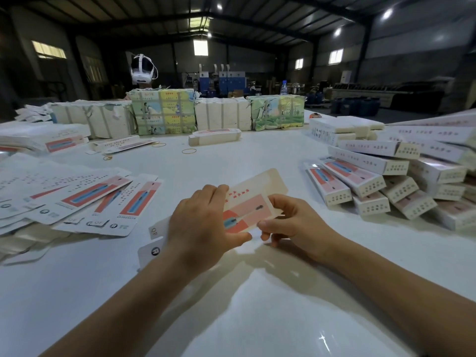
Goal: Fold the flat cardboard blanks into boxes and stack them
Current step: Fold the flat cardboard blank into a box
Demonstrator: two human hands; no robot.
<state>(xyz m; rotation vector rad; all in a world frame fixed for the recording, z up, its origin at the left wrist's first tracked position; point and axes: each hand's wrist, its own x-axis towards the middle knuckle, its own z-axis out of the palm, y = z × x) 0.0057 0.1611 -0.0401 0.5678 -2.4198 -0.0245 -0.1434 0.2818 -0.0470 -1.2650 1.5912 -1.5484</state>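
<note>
Clearly the job is mid-run: a heap of finished boxes [401,181] lies loosely piled at the right of the white table [257,318], while a fanned spread of flat blanks [85,199] waits at the left, so plenty remains (the wrapped bundles [164,112] along the far side look unopened too). Between them, the left hand [203,228] and right hand [293,222] both pinch one blank [247,204], raised just above the tabletop, its flaps trailing behind the left wrist. The middle of the table is bare, giving free room for folding; the box heap crowds the right edge.
</note>
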